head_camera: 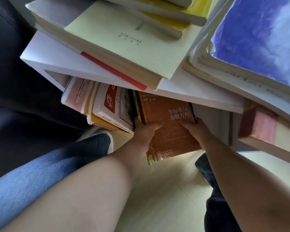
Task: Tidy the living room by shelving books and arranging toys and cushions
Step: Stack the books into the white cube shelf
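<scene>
Under a white shelf piled with books, left hand and right hand grip the orange book by its sides, thumbs on the cover, fingers curled behind, its long axis pointing away into the lower compartment.

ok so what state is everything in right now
orange book, held by both hands, far end inside the shelf
left hand, grips the book's left edge
right hand, grips its right edge
shelved books, standing in the shelf, left of it
yellow book, lying flat on top
blue book, flat on a stack
</scene>
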`<action>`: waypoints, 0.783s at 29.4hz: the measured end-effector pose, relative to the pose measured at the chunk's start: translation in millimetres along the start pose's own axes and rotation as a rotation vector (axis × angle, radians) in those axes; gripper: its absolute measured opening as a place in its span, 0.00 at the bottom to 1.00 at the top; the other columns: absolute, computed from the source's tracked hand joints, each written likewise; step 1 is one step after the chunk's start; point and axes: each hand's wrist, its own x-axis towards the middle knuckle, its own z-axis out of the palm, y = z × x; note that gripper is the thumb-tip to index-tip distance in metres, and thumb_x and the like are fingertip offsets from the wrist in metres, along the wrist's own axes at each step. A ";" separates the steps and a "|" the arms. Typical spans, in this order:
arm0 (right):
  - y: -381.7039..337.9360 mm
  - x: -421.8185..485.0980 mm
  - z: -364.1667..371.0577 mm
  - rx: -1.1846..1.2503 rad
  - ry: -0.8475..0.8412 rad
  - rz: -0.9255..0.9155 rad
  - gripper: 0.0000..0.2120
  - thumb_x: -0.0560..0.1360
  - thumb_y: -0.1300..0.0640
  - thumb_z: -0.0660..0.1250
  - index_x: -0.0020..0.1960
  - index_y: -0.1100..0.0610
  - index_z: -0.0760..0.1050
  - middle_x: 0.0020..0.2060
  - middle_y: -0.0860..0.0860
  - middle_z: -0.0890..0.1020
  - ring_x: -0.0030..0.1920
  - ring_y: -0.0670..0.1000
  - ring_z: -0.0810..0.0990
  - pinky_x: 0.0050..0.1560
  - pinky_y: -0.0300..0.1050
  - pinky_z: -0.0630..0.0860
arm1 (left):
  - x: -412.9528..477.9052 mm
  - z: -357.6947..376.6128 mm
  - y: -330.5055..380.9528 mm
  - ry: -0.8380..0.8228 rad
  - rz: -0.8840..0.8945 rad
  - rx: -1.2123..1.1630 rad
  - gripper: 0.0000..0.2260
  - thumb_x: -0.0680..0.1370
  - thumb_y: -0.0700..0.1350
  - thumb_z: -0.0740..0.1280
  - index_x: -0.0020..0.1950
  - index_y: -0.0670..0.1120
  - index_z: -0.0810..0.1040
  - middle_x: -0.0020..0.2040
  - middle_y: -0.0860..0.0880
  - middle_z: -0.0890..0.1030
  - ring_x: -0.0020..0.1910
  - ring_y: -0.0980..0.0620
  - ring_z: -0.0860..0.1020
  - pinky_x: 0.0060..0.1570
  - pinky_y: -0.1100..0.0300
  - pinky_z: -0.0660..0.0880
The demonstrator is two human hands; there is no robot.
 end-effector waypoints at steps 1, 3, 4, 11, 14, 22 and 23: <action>2.5 1.9 -0.1 0.015 -0.020 0.007 0.26 0.76 0.52 0.67 0.70 0.59 0.66 0.64 0.57 0.74 0.64 0.58 0.73 0.54 0.44 0.68 | -1.3 -3.8 1.6 -0.020 0.001 0.014 0.37 0.70 0.40 0.74 0.73 0.49 0.57 0.55 0.47 0.77 0.57 0.43 0.77 0.59 0.40 0.73; 4.2 -2.2 -0.7 0.056 -0.076 0.021 0.24 0.76 0.52 0.67 0.69 0.60 0.68 0.62 0.57 0.76 0.60 0.57 0.76 0.51 0.43 0.69 | -1.2 -12.2 3.2 -0.062 0.000 0.058 0.36 0.70 0.41 0.74 0.71 0.49 0.58 0.53 0.48 0.77 0.56 0.44 0.77 0.60 0.40 0.73; 3.5 -7.5 -1.6 0.075 -0.106 0.046 0.23 0.76 0.53 0.67 0.67 0.60 0.69 0.61 0.57 0.77 0.56 0.56 0.78 0.50 0.43 0.71 | -1.1 -17.1 3.5 -0.079 0.006 0.083 0.36 0.69 0.41 0.75 0.71 0.50 0.59 0.54 0.48 0.77 0.56 0.44 0.76 0.60 0.40 0.72; 48.0 -19.1 -2.9 -0.081 -0.262 0.228 0.39 0.59 0.30 0.67 0.57 0.59 0.75 0.52 0.54 0.82 0.53 0.56 0.79 0.61 0.53 0.73 | 3.2 -45.5 4.0 -0.194 0.004 0.234 0.36 0.64 0.45 0.78 0.68 0.51 0.65 0.57 0.46 0.80 0.56 0.43 0.79 0.59 0.42 0.74; 59.5 -20.7 2.3 0.125 -0.341 0.279 0.34 0.63 0.32 0.65 0.58 0.57 0.75 0.49 0.55 0.83 0.52 0.56 0.80 0.61 0.53 0.73 | 3.9 -49.3 2.7 -0.326 -0.046 0.272 0.30 0.63 0.48 0.77 0.64 0.51 0.73 0.53 0.44 0.82 0.52 0.42 0.81 0.56 0.42 0.75; 62.0 -2.8 -2.0 0.455 -0.378 0.287 0.17 0.72 0.44 0.66 0.50 0.57 0.79 0.40 0.56 0.85 0.38 0.57 0.83 0.38 0.51 0.78 | 4.4 -51.3 -0.3 -0.331 -0.147 0.247 0.22 0.70 0.48 0.73 0.62 0.47 0.74 0.53 0.43 0.81 0.51 0.43 0.81 0.44 0.54 0.77; 63.2 -1.7 -3.3 0.457 -0.387 0.297 0.16 0.73 0.44 0.65 0.49 0.56 0.79 0.40 0.56 0.86 0.39 0.58 0.83 0.39 0.52 0.77 | 2.8 -51.1 0.8 -0.335 -0.157 0.236 0.20 0.71 0.48 0.72 0.61 0.47 0.75 0.53 0.43 0.81 0.51 0.43 0.81 0.45 0.53 0.76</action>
